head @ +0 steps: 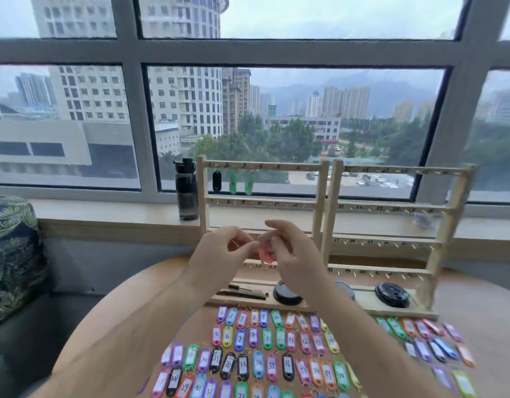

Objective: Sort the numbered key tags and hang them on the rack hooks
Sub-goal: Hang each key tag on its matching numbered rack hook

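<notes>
Both my hands are raised in front of the left wooden rack (319,196). My left hand (219,254) pinches the metal ring of a red key tag (265,254), and my right hand (291,251) pinches the same tag from the right. The tag is blurred and its number cannot be read. On the rack's top rail hang a black tag (216,180) and two green tags (233,183) (248,183). A second rack (446,222) stands to the right with bare hooks. Several numbered coloured tags (276,346) lie in rows on the round wooden table (118,326).
A dark water bottle (187,189) stands on the windowsill left of the racks. Two black round lids (286,293) (393,294) and some dark sticks (242,293) lie on the rack bases. A leaf-patterned cushion (12,254) sits on a grey sofa at the left.
</notes>
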